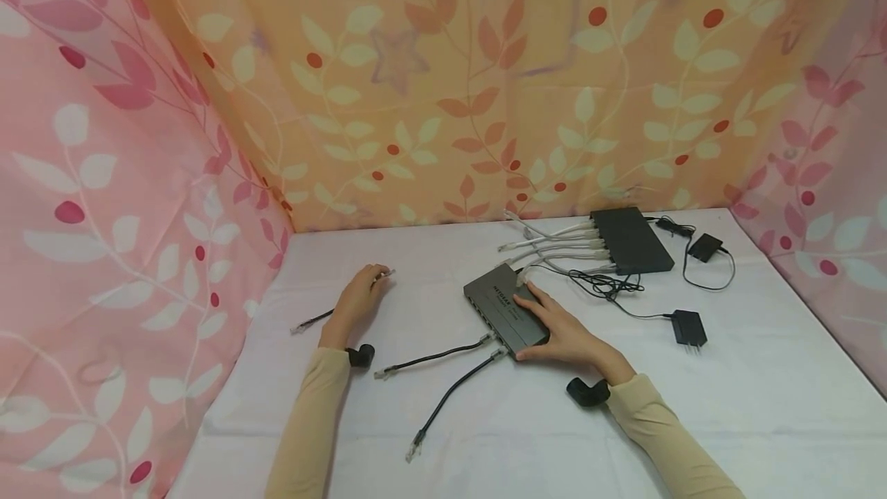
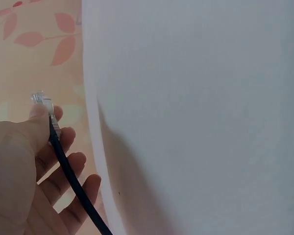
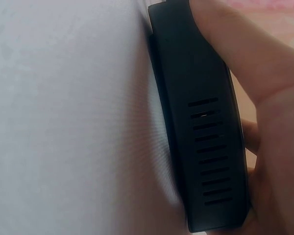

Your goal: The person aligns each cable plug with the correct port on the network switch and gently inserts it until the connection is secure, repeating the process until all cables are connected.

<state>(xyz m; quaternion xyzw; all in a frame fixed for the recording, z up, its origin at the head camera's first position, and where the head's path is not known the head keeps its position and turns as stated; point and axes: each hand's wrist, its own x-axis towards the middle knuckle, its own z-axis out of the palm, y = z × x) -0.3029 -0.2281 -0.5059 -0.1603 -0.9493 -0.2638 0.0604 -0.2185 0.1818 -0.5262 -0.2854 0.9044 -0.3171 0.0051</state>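
My left hand (image 1: 358, 300) pinches a short black network cable (image 2: 71, 178) just behind its clear plug (image 2: 39, 97), between thumb and index finger; the other fingers are loosely bent. The cable's far end lies toward the left of the table. On the right, my right hand (image 1: 567, 333) grips a grey NETGEAR network switch (image 1: 500, 306) across its body, the thumb at the near end. Its slotted side wall (image 3: 210, 152) shows in the right wrist view, tilted up from the cloth. Two more short black cables (image 1: 438, 356) run from the switch's front ports.
A second black box (image 1: 632, 241) stands at the back right with several white cables (image 1: 561, 246) in it. Black power adapters (image 1: 689, 328) and a tangled cord (image 1: 604, 283) lie right of the switch. Patterned cloth walls (image 1: 443, 98) enclose the white table (image 1: 762, 399).
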